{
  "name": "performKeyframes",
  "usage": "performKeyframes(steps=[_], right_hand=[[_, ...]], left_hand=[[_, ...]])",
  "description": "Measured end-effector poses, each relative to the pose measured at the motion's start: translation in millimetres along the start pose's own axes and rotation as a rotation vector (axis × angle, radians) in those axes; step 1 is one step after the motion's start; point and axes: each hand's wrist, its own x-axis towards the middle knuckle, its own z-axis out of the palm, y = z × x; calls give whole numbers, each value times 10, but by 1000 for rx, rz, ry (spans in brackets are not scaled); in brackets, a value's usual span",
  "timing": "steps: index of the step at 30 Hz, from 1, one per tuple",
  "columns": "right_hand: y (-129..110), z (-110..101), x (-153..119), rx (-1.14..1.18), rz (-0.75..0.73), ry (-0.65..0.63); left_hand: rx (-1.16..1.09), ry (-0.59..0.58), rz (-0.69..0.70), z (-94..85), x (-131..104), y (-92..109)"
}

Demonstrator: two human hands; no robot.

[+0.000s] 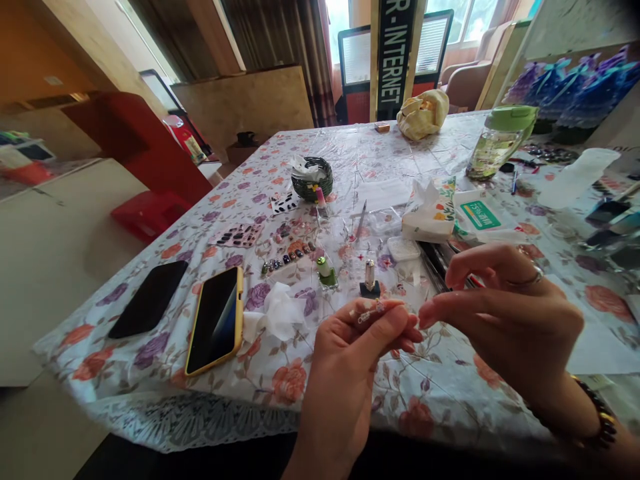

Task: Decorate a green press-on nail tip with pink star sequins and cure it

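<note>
A floral-cloth table (280,373) carries two phones and nail sets. Above its near edge the left hand (350,360) curls, pinching a small press-on nail (369,312) at its fingertips; the right hand (505,313), loosely curled, points its forefinger at that nail, holding nothing

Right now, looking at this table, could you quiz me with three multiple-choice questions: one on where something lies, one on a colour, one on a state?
1. Where does the phone in the yellow case lie?
A. Right of the black phone
B. Inside the basket
C. Under the bottle

2. What colour is the lid of the clear bottle?
A. Red
B. Green
C. Black

3. What are the hands doing?
A. Resting flat on the table
B. Raised above the floral tablecloth, left hand pinching a small clear piece
C. Holding a phone

Answers: 1 A, the two phones lie side by side. 2 B, the cap is light green. 3 B, the right hand holds its fingertips close beside it.
</note>
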Motion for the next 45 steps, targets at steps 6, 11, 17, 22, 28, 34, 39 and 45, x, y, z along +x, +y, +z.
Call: performKeyframes(steps=[6, 11, 17, 22, 28, 34, 39, 45], right_hand=[[-17, -3, 7, -17, -3, 1], [-4, -1, -1, -25, -38, 12], [-23, 27, -20, 15, 7, 37], [-40, 67, -39, 62, 13, 76], [-33, 78, -51, 16, -31, 117], [-20, 83, -57, -16, -38, 117], [-14, 81, -64, 44, -55, 84], [-44, 91, -91, 65, 10, 100]], left_hand=[[52, -2, -30, 11, 2, 80], [34, 8, -48, 19, -5, 82], [-32, -35, -72, -1, -31, 49], [-71, -82, -90, -12, -48, 37], [-86, -87, -101, -18, -46, 40], [-89, -80, -102, -17, -37, 44], [-111, -80, -154, -1, -39, 57], [-159, -153, -121, -10, -44, 6]])
